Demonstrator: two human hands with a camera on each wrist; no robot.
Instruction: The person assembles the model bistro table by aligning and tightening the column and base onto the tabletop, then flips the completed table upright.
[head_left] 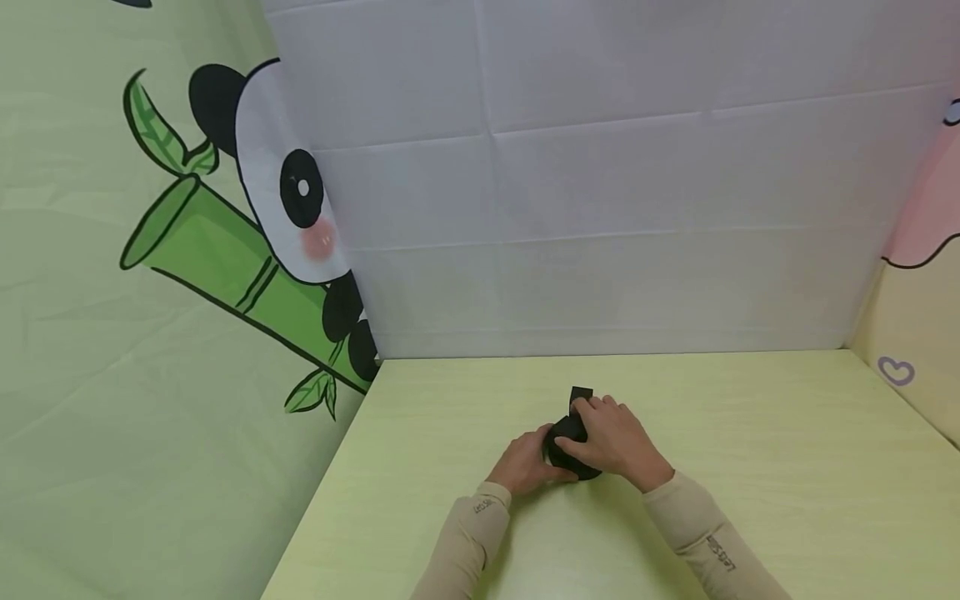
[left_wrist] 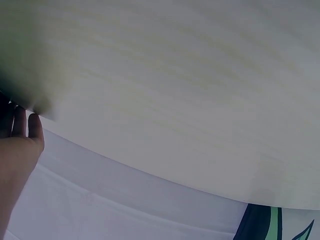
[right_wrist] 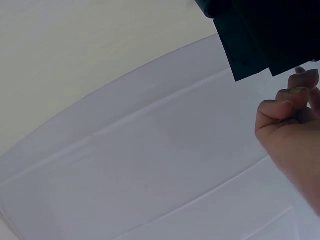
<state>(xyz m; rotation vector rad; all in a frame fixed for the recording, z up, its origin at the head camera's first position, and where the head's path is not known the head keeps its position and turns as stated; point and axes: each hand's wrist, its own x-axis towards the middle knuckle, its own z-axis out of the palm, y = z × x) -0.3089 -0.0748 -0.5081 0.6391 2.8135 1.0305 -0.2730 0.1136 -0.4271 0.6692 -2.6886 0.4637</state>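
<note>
A black object (head_left: 573, 433), its coiled body on the table with a flat strap-like end sticking up at the back, is between both hands. The left hand (head_left: 528, 461) grips its left side, thumb along the front edge. From the right, the right hand (head_left: 617, 437) pinches its upper part with curled fingers. In the right wrist view flat dark ends of the object (right_wrist: 250, 45) hang above the curled right hand (right_wrist: 295, 120). Only part of the left hand (left_wrist: 20, 150) shows in the left wrist view, fingertips at the dark object's edge.
The pale yellow table (head_left: 420, 417) ends at a white cloth wall (head_left: 600, 208) behind. On the left hangs a green curtain (head_left: 90, 375) printed with a panda and bamboo. A cream panel (head_left: 915, 333) with a purple heart borders the right side.
</note>
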